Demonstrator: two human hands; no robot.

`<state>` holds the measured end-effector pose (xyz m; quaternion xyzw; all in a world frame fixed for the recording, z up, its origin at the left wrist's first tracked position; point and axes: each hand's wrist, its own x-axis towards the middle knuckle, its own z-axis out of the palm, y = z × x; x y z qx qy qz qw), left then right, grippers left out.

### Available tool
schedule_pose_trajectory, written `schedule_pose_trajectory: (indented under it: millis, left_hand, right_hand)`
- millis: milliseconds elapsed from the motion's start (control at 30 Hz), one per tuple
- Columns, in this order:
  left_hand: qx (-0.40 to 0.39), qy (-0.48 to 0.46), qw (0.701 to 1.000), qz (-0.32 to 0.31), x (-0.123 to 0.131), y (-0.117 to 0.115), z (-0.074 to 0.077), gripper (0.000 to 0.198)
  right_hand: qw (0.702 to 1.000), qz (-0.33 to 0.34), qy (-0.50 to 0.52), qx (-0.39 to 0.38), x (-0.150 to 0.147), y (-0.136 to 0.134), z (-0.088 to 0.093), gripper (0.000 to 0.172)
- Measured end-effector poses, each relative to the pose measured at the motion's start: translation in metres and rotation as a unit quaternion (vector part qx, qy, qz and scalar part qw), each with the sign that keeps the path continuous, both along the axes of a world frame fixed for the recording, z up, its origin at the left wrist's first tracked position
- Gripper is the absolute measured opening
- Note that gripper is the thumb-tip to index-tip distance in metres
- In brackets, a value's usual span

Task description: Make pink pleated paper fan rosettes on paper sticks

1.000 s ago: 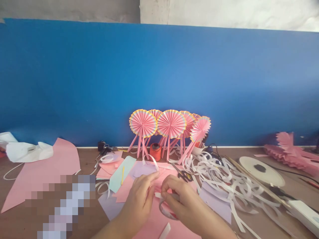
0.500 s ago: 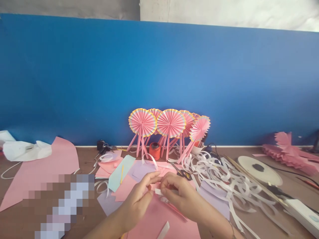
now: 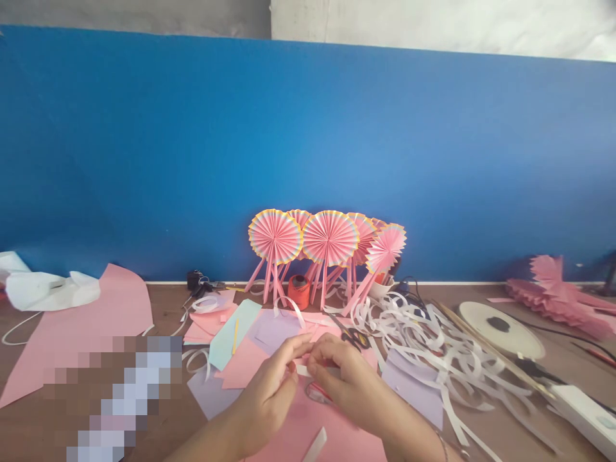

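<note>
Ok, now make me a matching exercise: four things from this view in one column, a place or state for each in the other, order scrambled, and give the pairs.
Things:
1. Right hand
2. Scissors
3. Yellow stick
4. Fans

Places and states:
A. Lying on the pale green sheet
B. Pink and pleated
C. Thumb at a white strip
D. On the table, just beyond the right hand

Pairs: 1-C, 2-D, 3-A, 4-B
</note>
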<state>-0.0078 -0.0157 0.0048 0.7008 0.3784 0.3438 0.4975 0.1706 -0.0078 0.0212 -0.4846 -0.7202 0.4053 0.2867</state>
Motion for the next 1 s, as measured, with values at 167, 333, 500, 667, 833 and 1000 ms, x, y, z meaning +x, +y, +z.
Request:
schedule_pose_trajectory:
  millis: [167, 333, 500, 667, 833, 1000]
  left_hand:
    - [-0.002, 0.009, 1.000, 0.005, 0.0014, -0.0022, 0.0028, 0.041]
    - [0.000, 0.012, 1.000, 0.005, 0.0015, -0.0027, 0.0019, 0.043]
    - [-0.006, 0.012, 1.000, 0.001, 0.0019, -0.0034, 0.0038, 0.045]
    - [0.012, 0.002, 1.000, 0.001, 0.0019, -0.0035, 0.0064, 0.046]
    - [0.016, 0.006, 1.000, 0.000, 0.0020, -0.0041, 0.0046, 0.043]
    - [0.025, 0.000, 1.000, 0.011, 0.0050, -0.0035, -0.0018, 0.037]
  right_hand:
    - [1.000, -0.011, -0.018, 0.022, -0.0004, 0.0009, -0.0027, 0.023]
    - [0.999, -0.019, -0.033, 0.028, -0.0008, 0.0004, -0.0013, 0.019]
    - [0.999, -0.017, -0.029, 0.030, -0.0021, -0.0009, 0.0022, 0.018]
    - [0.999, -0.018, -0.033, 0.032, -0.0026, -0.0021, 0.0036, 0.018]
    - [0.999, -0.022, -0.035, 0.027, -0.0025, -0.0035, 0.0054, 0.019]
    - [0.998, -0.027, -0.046, 0.028, -0.0040, -0.0043, 0.0059, 0.020]
